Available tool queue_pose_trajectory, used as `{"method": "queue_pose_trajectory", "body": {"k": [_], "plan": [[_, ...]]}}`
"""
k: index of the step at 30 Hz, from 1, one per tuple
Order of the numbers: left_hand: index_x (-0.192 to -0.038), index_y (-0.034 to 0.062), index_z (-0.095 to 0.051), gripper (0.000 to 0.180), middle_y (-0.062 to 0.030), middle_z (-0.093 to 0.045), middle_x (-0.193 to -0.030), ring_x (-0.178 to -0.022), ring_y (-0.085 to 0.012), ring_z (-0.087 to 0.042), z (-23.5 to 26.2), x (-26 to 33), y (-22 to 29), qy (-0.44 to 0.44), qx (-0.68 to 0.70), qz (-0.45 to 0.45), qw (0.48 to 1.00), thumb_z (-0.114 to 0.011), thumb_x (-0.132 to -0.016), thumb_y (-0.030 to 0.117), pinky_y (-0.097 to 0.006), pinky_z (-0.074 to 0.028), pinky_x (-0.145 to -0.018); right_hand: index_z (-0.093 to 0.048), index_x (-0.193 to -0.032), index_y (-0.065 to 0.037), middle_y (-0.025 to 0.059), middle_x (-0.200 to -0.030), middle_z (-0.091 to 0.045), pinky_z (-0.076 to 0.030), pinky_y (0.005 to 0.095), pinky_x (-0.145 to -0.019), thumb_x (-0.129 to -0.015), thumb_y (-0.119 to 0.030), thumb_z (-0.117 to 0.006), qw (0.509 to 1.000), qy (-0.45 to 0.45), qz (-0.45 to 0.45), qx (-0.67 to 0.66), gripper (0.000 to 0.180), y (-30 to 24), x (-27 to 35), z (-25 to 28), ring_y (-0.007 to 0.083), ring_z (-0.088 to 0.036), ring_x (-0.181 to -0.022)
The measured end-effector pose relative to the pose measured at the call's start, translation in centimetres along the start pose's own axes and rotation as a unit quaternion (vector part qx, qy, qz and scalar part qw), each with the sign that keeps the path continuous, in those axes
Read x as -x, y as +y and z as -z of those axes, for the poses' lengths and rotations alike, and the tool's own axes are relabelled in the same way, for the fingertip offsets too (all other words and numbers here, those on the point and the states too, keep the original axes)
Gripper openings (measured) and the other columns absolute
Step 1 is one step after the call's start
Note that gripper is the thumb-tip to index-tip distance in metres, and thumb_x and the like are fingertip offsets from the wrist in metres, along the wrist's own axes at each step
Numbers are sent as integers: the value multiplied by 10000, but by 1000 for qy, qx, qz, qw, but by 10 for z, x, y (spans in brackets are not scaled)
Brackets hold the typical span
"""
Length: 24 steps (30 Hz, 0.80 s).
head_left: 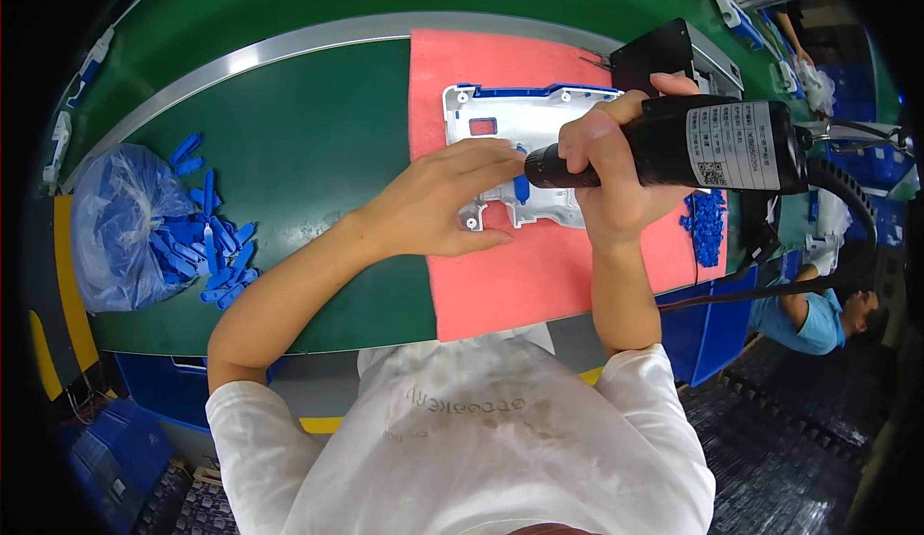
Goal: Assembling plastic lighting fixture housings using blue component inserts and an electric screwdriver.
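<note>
A white plastic shell with a blue edge strip lies on a pink mat in front of me. My left hand rests at the shell's left part, fingers stretched forward and thumb apart. Its fingertips reach a small blue plastic piece inside the shell. My right hand is wrapped round a black electric screwdriver, held tilted with its nose over the shell beside my left fingertips. The driver's bit and the exact spot it meets are hidden.
Blue plastic pieces spill from a clear bag at left. Small blue parts are heaped on the mat's right side. A black bracket stands behind the driver; its thick cable curves at right. Another person sits far right.
</note>
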<state>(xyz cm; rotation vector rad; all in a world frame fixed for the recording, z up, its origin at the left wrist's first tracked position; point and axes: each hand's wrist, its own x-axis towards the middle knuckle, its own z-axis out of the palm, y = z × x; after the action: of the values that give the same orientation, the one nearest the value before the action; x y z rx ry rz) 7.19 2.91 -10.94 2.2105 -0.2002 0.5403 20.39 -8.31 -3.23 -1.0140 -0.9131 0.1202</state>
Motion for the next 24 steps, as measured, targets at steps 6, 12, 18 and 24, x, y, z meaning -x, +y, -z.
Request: {"method": "queue_pose_trajectory", "body": {"k": [6, 12, 18, 24], "plan": [[-1155, 1, -590, 545, -175, -594, -1221, -1181, -332, -548, 0, 0, 2, 7, -7, 14, 1000, -766, -687, 220, -421, -484, -964, -367, -1214, -15, 80, -638, -520, -480, 319, -494, -760, 112, -560, 989, -88, 21, 113, 508, 2, 6, 5, 143, -500, -469], [-1145, 5, -588, 530, -173, -611, -1201, -1160, -332, -569, -4, 1, -1, 10, 0, 39, 999, -749, -669, 176, -421, -503, -938, -372, -1156, -48, 84, -709, -531, -485, 306, -500, -764, 139, -558, 977, -148, 51, 143, 472, 3, 10, 7, 131, -511, -499], [-1165, 16, -582, 540, -165, -610, -1211, -1169, -338, -568, -7, -3, 0, 2, 8, 50, 999, -741, -671, 165, -416, -509, -941, -380, -1129, -51, 84, -747, -587, -507, 295, -563, -749, 139, -620, 964, -178, 74, 183, 488, -6, 13, 11, 140, -579, -571], [-1230, 25, -559, 583, -163, -600, -1227, -1184, -351, -555, -4, -5, 3, 16, -8, 30, 999, -730, -685, 143, -418, -498, -956, -363, -1196, -60, 59, -699, -536, -485, 307, -519, -747, 162, -586, 992, -76, 61, 83, 548, -4, 5, 17, 145, -518, -498]]}}
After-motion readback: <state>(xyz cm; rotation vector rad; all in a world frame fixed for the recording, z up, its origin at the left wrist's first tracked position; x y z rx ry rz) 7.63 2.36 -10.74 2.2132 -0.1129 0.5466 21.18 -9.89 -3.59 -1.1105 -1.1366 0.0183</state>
